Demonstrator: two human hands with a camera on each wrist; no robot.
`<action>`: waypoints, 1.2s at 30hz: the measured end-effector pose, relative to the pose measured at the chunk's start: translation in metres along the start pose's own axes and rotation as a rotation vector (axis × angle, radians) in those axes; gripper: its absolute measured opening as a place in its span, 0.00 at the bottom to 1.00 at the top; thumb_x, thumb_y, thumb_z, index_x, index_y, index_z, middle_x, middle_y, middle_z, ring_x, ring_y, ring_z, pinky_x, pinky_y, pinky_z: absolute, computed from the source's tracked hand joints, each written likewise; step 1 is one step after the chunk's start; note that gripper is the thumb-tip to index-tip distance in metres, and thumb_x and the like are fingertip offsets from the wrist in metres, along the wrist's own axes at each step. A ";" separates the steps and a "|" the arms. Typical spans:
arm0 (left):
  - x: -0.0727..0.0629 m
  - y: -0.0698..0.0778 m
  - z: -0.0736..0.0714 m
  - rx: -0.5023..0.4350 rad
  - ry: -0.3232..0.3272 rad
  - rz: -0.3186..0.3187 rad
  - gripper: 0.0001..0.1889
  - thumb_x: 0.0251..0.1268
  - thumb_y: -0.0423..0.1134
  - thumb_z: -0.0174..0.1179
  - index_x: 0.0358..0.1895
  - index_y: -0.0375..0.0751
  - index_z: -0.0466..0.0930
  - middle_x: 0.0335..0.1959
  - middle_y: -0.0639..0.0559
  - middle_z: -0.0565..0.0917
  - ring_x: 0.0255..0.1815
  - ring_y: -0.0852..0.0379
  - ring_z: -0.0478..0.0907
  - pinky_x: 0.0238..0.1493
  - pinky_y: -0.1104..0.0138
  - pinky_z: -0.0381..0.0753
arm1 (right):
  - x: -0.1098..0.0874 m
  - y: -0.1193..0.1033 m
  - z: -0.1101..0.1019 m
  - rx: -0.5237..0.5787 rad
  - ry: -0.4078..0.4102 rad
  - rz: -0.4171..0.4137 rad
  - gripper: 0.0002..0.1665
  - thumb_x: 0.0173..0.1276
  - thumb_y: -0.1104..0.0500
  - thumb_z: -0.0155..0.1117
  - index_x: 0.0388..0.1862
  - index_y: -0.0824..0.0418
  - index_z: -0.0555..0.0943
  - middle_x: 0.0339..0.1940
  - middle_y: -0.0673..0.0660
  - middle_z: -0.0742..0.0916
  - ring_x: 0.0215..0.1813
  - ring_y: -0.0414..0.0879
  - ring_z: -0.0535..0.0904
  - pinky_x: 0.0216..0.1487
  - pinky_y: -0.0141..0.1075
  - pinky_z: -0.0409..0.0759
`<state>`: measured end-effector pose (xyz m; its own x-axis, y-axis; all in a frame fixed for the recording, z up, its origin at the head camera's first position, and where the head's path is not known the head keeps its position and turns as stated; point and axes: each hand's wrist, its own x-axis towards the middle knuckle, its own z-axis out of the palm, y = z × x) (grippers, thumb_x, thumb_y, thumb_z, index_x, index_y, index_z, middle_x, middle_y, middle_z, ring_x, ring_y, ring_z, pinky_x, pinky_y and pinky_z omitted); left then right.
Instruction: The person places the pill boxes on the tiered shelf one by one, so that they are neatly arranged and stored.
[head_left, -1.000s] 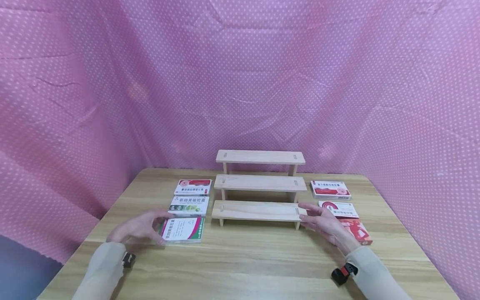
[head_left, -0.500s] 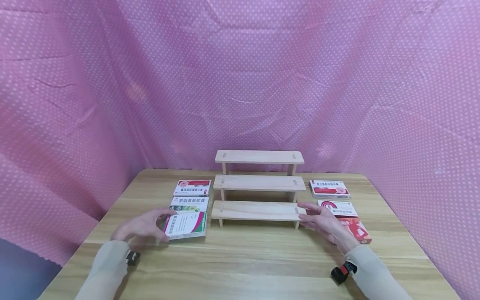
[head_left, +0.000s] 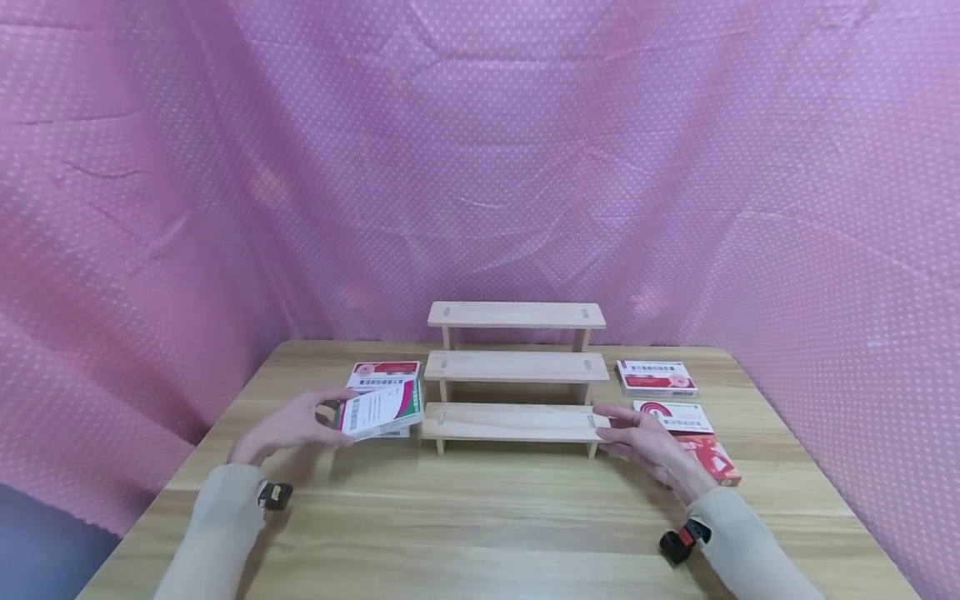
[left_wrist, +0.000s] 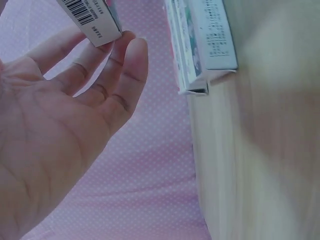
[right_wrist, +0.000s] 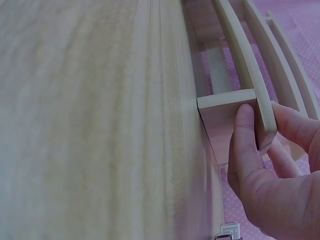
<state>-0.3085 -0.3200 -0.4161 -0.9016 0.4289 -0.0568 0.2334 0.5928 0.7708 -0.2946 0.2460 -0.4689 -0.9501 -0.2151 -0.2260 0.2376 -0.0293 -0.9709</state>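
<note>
My left hand (head_left: 288, 423) pinches a medicine box (head_left: 381, 410), white with a magenta and green end. The box is raised and tilted, overlapping two other medicine boxes behind it in the head view. In the left wrist view its barcode end (left_wrist: 90, 20) shows at the fingertips, well off the table. My right hand (head_left: 648, 446) grips the right end of the lowest step of a three-tier wooden stand (head_left: 517, 422). The right wrist view shows thumb and fingers on both faces of that step's board (right_wrist: 250, 75), one fingertip against the leg (right_wrist: 227, 110).
At the left lies a red and white medicine box (head_left: 386, 371), with a white box mostly covered by the raised one. On the right are another red-white box (head_left: 656, 379), a white box (head_left: 673, 415) and a red box (head_left: 708, 457). Pink dotted cloth (head_left: 517, 167) hangs behind.
My left hand has lifted the magenta-green box off the table, moved it away from me and tilted it. My right hand keeps its grip on the stand.
</note>
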 end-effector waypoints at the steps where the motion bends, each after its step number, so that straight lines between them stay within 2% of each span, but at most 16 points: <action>1: 0.000 0.001 0.000 0.001 0.011 -0.005 0.45 0.47 0.41 0.75 0.70 0.34 0.64 0.51 0.39 0.79 0.45 0.48 0.80 0.44 0.63 0.83 | 0.000 0.000 0.000 -0.004 -0.004 -0.002 0.38 0.67 0.66 0.65 0.74 0.67 0.63 0.63 0.63 0.70 0.48 0.41 0.81 0.58 0.38 0.83; 12: 0.006 0.007 -0.002 0.032 0.128 -0.017 0.41 0.52 0.48 0.73 0.70 0.43 0.66 0.56 0.41 0.77 0.47 0.48 0.78 0.48 0.62 0.78 | 0.000 0.000 0.000 -0.019 -0.002 0.012 0.38 0.66 0.65 0.65 0.74 0.65 0.64 0.68 0.65 0.68 0.50 0.42 0.81 0.61 0.40 0.82; 17: 0.012 0.016 -0.003 0.044 0.181 0.009 0.39 0.53 0.51 0.72 0.69 0.48 0.68 0.59 0.45 0.77 0.51 0.47 0.77 0.50 0.63 0.78 | 0.000 -0.002 -0.001 0.006 0.009 0.028 0.37 0.66 0.65 0.65 0.73 0.64 0.65 0.74 0.67 0.64 0.52 0.42 0.82 0.60 0.39 0.83; 21: 0.017 0.024 -0.005 0.028 0.216 0.040 0.37 0.53 0.51 0.72 0.68 0.49 0.70 0.57 0.45 0.78 0.51 0.47 0.77 0.48 0.63 0.78 | 0.001 -0.003 -0.002 0.000 0.011 0.027 0.37 0.66 0.64 0.66 0.73 0.64 0.65 0.74 0.67 0.64 0.52 0.42 0.82 0.59 0.38 0.83; 28: 0.033 0.032 -0.001 -0.027 0.289 0.074 0.36 0.53 0.52 0.73 0.66 0.49 0.72 0.55 0.46 0.80 0.51 0.48 0.79 0.51 0.61 0.79 | 0.002 -0.002 -0.004 -0.011 0.004 0.011 0.37 0.67 0.64 0.65 0.73 0.66 0.65 0.72 0.68 0.67 0.52 0.42 0.81 0.59 0.39 0.83; 34: 0.051 0.050 0.004 -0.051 0.349 0.101 0.36 0.52 0.56 0.72 0.65 0.52 0.73 0.53 0.48 0.80 0.50 0.48 0.78 0.49 0.61 0.79 | 0.002 0.001 -0.005 -0.007 0.003 -0.002 0.37 0.66 0.66 0.65 0.73 0.66 0.65 0.72 0.68 0.67 0.52 0.42 0.81 0.59 0.39 0.83; 36: 0.057 0.054 0.005 -0.065 0.365 0.110 0.35 0.54 0.55 0.71 0.66 0.50 0.73 0.54 0.46 0.80 0.49 0.46 0.79 0.48 0.59 0.81 | 0.002 0.003 -0.005 -0.009 -0.003 -0.001 0.37 0.66 0.66 0.65 0.73 0.66 0.65 0.71 0.68 0.68 0.52 0.42 0.82 0.59 0.39 0.83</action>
<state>-0.3451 -0.2603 -0.3812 -0.9455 0.2094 0.2492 0.3229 0.5073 0.7990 -0.2971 0.2500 -0.4728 -0.9498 -0.2176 -0.2246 0.2347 -0.0210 -0.9718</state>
